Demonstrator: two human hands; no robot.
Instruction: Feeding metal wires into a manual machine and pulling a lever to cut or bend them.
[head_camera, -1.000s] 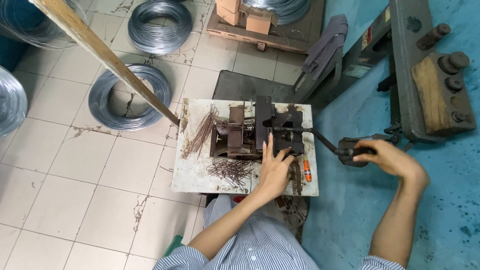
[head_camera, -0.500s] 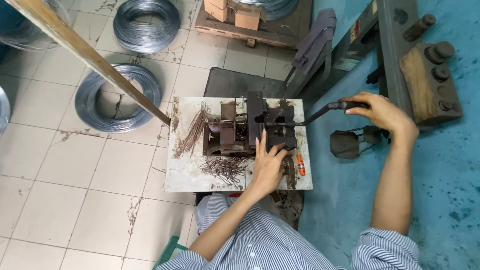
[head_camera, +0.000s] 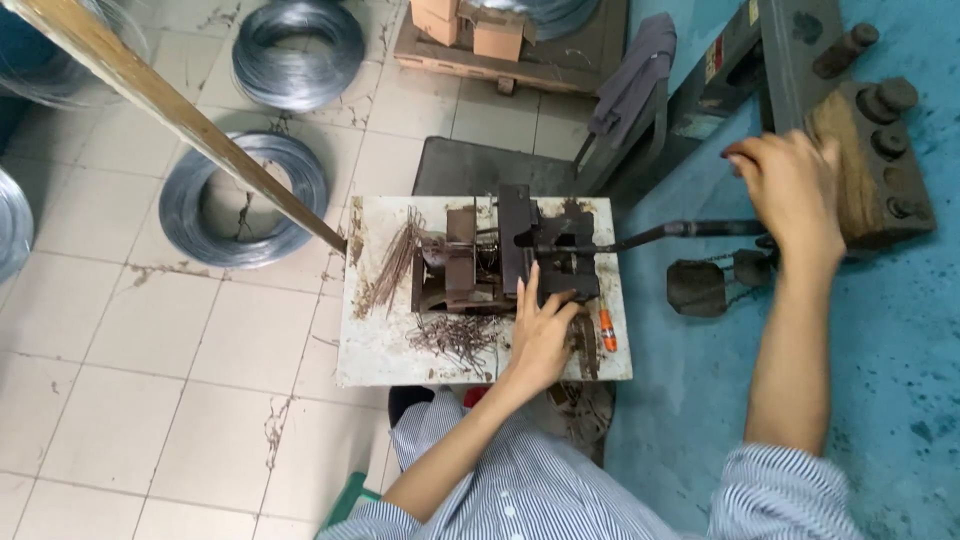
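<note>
A dark metal wire-bending jig (head_camera: 500, 262) is bolted to a small worn white bench top (head_camera: 380, 345). My left hand (head_camera: 540, 335) lies flat on the bench, its fingers spread against the front of the jig's right block. A long lever with a black grip (head_camera: 690, 228) sticks out to the right from the jig. My right hand (head_camera: 790, 190) hovers just above and past the lever's end, fingers loosely curled with nothing in them. Straight rusty wires (head_camera: 393, 265) lie left of the jig, and bent wire pieces (head_camera: 455, 338) lie in front of it.
Coils of grey wire (head_camera: 243, 200) (head_camera: 298, 52) lie on the tiled floor to the left. A wooden pole (head_camera: 180, 118) slants down to the bench corner. A dark pedal (head_camera: 700, 285) sits on the blue floor. A heavy machine base with pegs (head_camera: 880, 150) stands at right. An orange tool (head_camera: 606, 330) lies on the bench.
My right hand swung the lever up and back, then came off its grip and moved right. My left hand has stayed at the jig.
</note>
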